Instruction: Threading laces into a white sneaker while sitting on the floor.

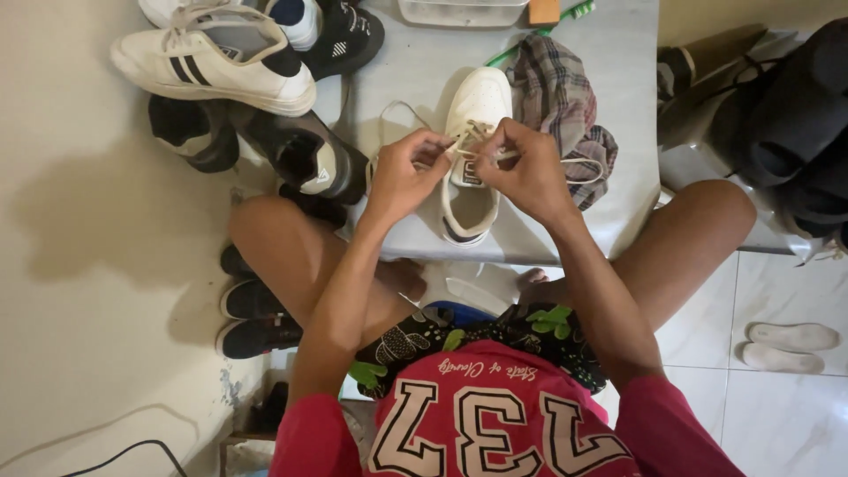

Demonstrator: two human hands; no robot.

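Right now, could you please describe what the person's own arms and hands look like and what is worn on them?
The left hand and right hand are bare, with no gloves, rings or watch showing. Both forearms are uncovered to above the elbow. Short pink-red sleeves of a shirt with large white, dark-outlined numerals cover the upper arms.

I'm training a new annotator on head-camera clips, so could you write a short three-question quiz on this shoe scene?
1. True or false: both hands, the left hand and the right hand, are on the lace of the white sneaker.
2. What lies right beside the sneaker on the grey table? A) a plaid cloth B) a newspaper C) a bowl of water
3. Fill in: the white shoe with black stripes lies to the person's ____ of the table.

Key: 1 true; 2 A; 3 left.
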